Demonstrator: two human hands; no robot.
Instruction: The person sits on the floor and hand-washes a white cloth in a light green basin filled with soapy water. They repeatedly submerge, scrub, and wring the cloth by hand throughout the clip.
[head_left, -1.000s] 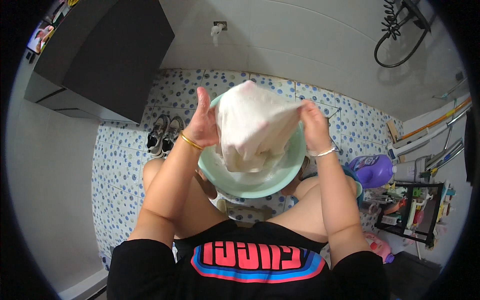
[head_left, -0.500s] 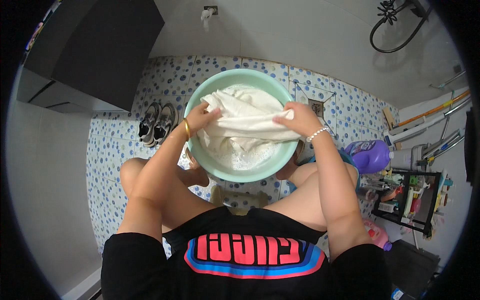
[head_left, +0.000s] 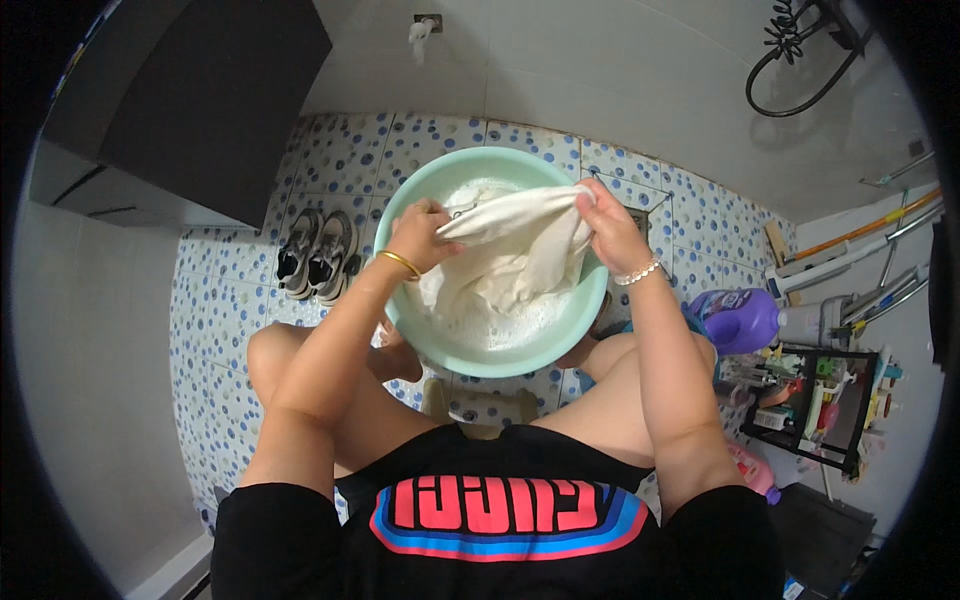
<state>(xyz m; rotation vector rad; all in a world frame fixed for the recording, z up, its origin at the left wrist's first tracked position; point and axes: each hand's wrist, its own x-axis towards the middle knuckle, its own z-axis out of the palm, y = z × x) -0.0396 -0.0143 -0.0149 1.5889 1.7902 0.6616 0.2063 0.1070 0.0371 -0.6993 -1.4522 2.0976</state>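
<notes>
A wet white cloth (head_left: 520, 255) is stretched between my two hands over a round, mint-green basin (head_left: 490, 362). Its lower folds hang into soapy water (head_left: 497, 325) with white foam. At the basin's left side my left hand (head_left: 422, 236), with a gold bangle at the wrist, is closed on one end of the cloth. My right hand (head_left: 612, 228), wearing a beaded bracelet, grips the other end above the basin's right rim, with the fingers wrapped round the fabric. What kind of garment or linen it is cannot be made out.
A pair of sneakers (head_left: 318, 255) stands on the spotted tile floor (head_left: 225, 330) at the left, near a dark cabinet (head_left: 215, 100). To the right are a purple jug (head_left: 740, 320), a black rack (head_left: 850, 425) of bottles and several long poles (head_left: 865, 225). A floor drain (head_left: 640, 222) lies beyond the basin.
My right hand has risen slightly and moved to the right, lifting its end of the cloth. My left hand has shifted a little rightward. The cloth's upper edge now slants up toward the right.
</notes>
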